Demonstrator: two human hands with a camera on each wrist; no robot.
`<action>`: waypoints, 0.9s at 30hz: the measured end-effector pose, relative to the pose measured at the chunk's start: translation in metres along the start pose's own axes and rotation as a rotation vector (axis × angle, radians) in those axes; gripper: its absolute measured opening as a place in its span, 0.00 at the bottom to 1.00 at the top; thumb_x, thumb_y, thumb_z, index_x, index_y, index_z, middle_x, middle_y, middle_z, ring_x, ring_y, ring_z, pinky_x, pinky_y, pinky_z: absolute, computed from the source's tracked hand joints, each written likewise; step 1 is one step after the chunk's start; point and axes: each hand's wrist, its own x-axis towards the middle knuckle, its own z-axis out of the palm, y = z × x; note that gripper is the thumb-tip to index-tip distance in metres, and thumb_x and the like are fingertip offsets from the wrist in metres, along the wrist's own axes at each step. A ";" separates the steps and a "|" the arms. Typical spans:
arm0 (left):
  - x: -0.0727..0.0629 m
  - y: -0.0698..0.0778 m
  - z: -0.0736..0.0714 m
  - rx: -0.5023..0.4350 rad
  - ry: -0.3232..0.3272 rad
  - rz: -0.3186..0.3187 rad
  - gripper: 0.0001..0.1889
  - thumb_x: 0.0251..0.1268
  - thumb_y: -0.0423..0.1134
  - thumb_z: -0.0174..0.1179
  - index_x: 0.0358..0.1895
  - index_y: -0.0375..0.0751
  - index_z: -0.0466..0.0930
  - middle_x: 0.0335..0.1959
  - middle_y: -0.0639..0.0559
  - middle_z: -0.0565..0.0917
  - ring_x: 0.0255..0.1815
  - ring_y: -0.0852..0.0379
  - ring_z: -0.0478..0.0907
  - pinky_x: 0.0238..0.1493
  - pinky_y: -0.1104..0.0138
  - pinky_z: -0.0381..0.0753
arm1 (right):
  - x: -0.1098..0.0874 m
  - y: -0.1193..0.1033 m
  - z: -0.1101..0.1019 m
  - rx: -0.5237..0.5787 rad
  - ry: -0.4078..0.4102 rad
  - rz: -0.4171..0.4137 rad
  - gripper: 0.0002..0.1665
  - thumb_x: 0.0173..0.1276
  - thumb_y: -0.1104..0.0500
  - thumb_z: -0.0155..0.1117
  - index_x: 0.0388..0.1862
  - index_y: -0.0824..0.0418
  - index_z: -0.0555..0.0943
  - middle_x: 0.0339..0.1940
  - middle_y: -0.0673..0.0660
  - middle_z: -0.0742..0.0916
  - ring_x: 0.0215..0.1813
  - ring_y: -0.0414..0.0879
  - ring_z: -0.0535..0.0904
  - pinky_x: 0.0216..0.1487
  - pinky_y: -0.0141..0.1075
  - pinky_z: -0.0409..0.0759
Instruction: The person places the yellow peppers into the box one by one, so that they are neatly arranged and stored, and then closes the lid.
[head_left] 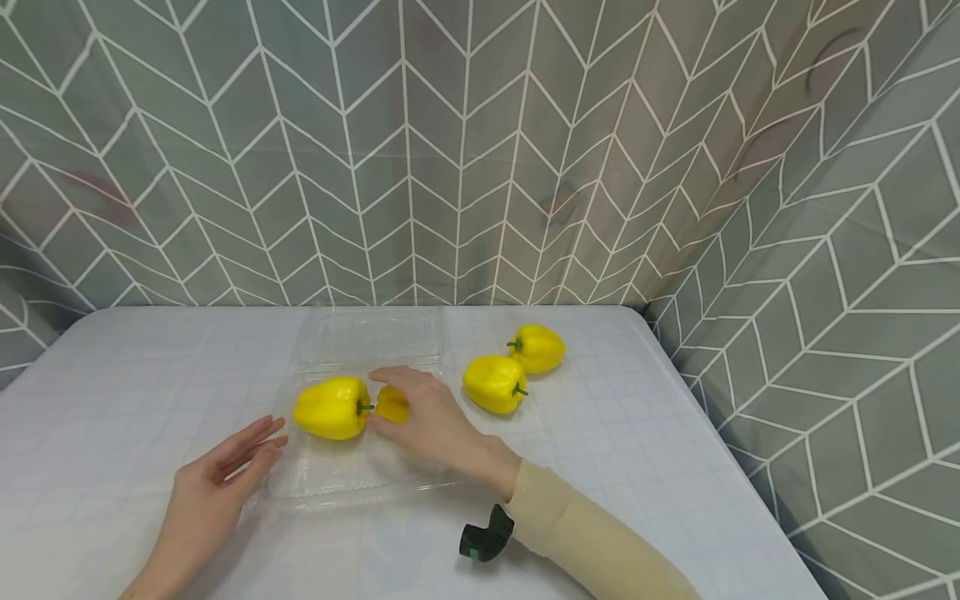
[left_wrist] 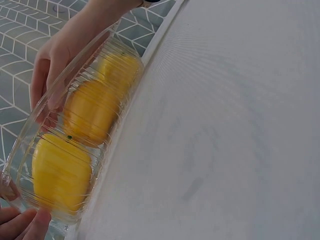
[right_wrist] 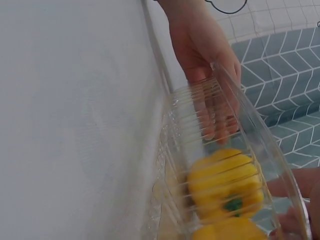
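Note:
A clear plastic clamshell box [head_left: 330,479] lies unfolded on the table, its lid [head_left: 371,337] toward the back. In its left half sits a yellow bell pepper [head_left: 330,408], stem pointing right. My right hand [head_left: 442,421] grips a second yellow bell pepper [head_left: 392,406] between thumb and fingers, inside the box and close to the first one's stem. The fingers partly cover it. At the box's left side, my left hand [head_left: 221,479] holds nothing, its fingers loosely bent near the rim. The right wrist view shows this left hand [right_wrist: 210,50] beyond the ribbed clear wall.
Two more yellow bell peppers, a nearer one [head_left: 494,384] and a farther one [head_left: 537,348], lie on the table right of the box. A black device [head_left: 487,537] sits at my right sleeve. A patterned curtain [head_left: 450,150] hangs behind the white table [head_left: 150,358].

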 end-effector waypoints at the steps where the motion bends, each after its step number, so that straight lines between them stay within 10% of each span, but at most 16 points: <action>1: 0.000 0.000 0.000 -0.003 0.001 0.002 0.25 0.72 0.35 0.60 0.70 0.35 0.71 0.57 0.70 0.82 0.48 0.83 0.78 0.44 0.85 0.79 | 0.000 0.001 -0.001 0.005 0.002 0.002 0.31 0.67 0.52 0.70 0.68 0.57 0.75 0.67 0.50 0.81 0.69 0.44 0.75 0.72 0.36 0.71; 27: 0.000 0.000 0.000 0.024 -0.002 -0.014 0.26 0.74 0.41 0.60 0.70 0.37 0.71 0.58 0.66 0.82 0.48 0.84 0.77 0.44 0.87 0.78 | -0.021 0.017 -0.019 0.156 0.049 0.023 0.34 0.65 0.57 0.71 0.69 0.60 0.73 0.69 0.53 0.78 0.71 0.47 0.72 0.73 0.39 0.70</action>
